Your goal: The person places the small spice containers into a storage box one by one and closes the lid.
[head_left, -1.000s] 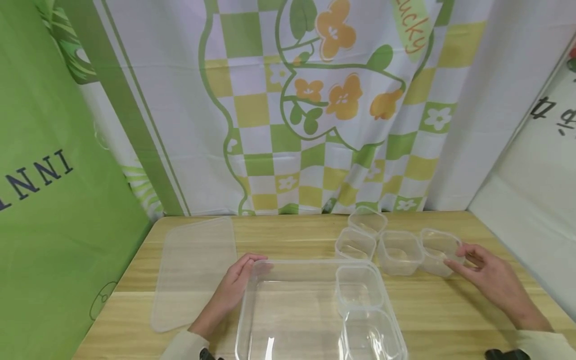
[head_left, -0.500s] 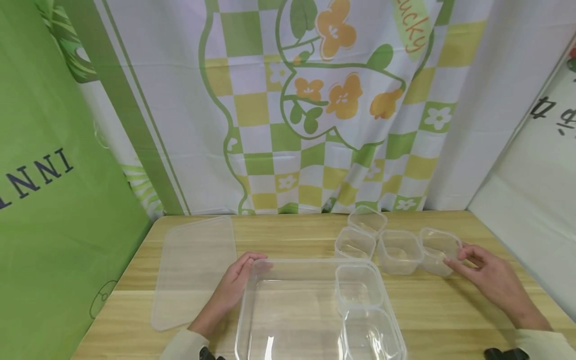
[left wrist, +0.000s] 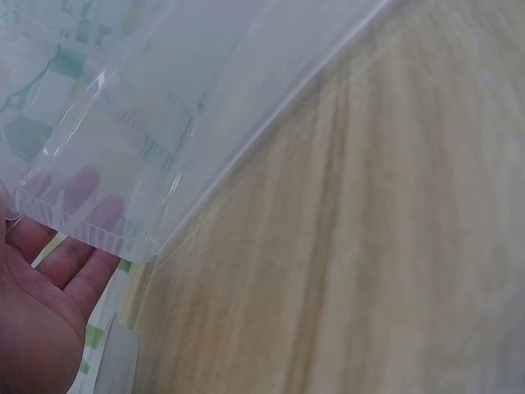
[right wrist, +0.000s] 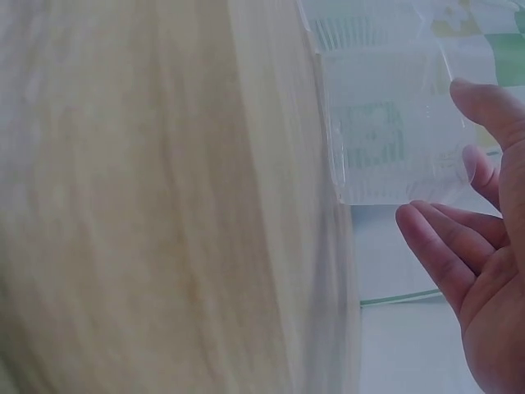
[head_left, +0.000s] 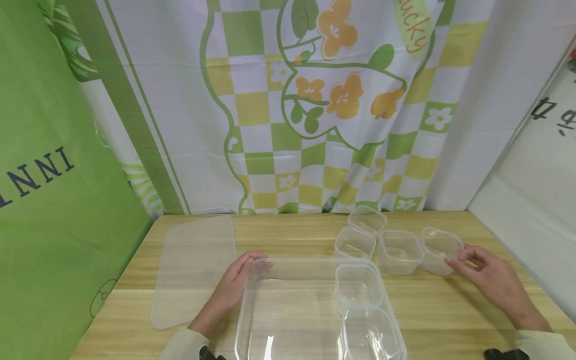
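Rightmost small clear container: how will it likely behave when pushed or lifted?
The rightmost container is probably light, with see-through walls and nothing visible inside. Its boxy shape should slide rather than roll. Pushed inward, it may bump the adjacent container.

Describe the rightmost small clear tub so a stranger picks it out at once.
On the wooden table, find the large clear box. Beyond its far right corner stands a cluster of four loose small clear tubs. Take the rightmost tub, the only one touched by the right hand's grip.
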Motion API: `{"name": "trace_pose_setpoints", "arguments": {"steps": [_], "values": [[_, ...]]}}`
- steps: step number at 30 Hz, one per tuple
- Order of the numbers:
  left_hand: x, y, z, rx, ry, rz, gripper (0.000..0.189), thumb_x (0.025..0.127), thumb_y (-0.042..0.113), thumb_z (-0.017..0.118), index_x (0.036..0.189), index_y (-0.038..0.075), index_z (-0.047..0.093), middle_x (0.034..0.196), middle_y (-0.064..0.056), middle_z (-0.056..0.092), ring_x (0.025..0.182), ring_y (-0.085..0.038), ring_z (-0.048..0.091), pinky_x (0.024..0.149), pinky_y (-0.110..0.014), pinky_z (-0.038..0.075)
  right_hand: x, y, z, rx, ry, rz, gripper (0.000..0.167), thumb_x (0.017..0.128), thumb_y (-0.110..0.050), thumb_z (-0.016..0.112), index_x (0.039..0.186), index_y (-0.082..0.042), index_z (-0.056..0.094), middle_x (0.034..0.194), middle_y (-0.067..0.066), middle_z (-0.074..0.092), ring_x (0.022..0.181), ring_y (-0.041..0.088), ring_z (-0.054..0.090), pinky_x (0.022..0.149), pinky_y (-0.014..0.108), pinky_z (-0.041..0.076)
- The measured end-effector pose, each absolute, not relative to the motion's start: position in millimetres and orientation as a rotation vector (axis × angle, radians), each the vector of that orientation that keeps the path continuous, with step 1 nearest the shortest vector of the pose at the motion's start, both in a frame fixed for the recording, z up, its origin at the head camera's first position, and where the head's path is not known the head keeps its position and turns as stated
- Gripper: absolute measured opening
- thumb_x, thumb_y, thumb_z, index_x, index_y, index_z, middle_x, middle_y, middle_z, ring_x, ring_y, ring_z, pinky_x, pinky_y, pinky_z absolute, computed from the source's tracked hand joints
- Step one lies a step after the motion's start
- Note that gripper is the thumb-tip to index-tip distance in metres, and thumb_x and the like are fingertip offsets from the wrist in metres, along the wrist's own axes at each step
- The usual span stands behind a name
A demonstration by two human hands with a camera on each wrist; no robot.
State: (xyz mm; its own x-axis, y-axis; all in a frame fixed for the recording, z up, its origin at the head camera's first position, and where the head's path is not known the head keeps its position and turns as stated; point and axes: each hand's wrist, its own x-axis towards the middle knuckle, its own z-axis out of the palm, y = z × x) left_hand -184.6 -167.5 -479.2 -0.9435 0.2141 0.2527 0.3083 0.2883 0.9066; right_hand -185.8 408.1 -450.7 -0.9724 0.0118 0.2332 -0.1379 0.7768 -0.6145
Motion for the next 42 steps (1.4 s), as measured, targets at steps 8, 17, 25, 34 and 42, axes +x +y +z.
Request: {"name": "trace_pose_setpoints", "arguments": {"steps": [8,17,25,34,42], "values": [[-184,-168,-477,-0.514,-2.449,-1.786,0.034,0.114,0.017,0.034,0.129,0.009,0.064,0.136,-0.007,0.064,0.133,-0.033,0.052,0.112,-0.059,0.035,-188,405,-448,0.116,-2.717,0.931,0.025,0.096,-0.035,0.076,0.096,-0.013,0.065,0.139,0.034,0.053,0.108,0.054,0.063,0.074,0.001,0.033],[-183,-168,-476,-0.523,-2.453,-1.790,0.035,0.115,0.018,0.034,0.130,0.008,0.063,0.138,-0.009,0.062,0.136,-0.035,0.049,0.114,-0.061,0.033,-187,402,-440,0.132,-2.663,0.855,0.021,0.092,-0.030,0.081,0.091,-0.016,0.066,0.131,0.037,0.058,0.079,0.022,0.075,0.068,0.004,0.037],[-184,-168,-478,-0.525,-2.456,-1.789,0.035,0.115,0.017,0.034,0.131,0.008,0.063,0.138,-0.008,0.062,0.132,-0.034,0.052,0.111,-0.060,0.036,-183,400,-424,0.170,-2.584,0.811,0.023,0.088,-0.026,0.085,0.088,-0.017,0.064,0.129,0.034,0.060,0.070,-0.015,0.058,0.066,0.001,0.037],[-184,-170,-478,-0.558,-2.450,-1.799,0.035,0.115,0.017,0.033,0.131,0.007,0.062,0.139,-0.014,0.060,0.135,-0.035,0.050,0.113,-0.061,0.033,-177,396,-407,0.129,-2.541,0.835,0.022,0.087,-0.025,0.086,0.087,-0.015,0.066,0.125,0.035,0.061,0.070,-0.022,0.052,0.061,0.002,0.040],[-184,-170,-480,-0.594,-2.443,-1.770,0.035,0.115,0.017,0.032,0.131,0.006,0.061,0.139,-0.014,0.060,0.136,-0.036,0.049,0.113,-0.062,0.033,-171,386,-394,0.105,-2.512,0.808,0.024,0.087,-0.026,0.086,0.086,-0.015,0.064,0.125,0.035,0.060,0.066,-0.026,0.049,0.053,0.008,0.042]]}}
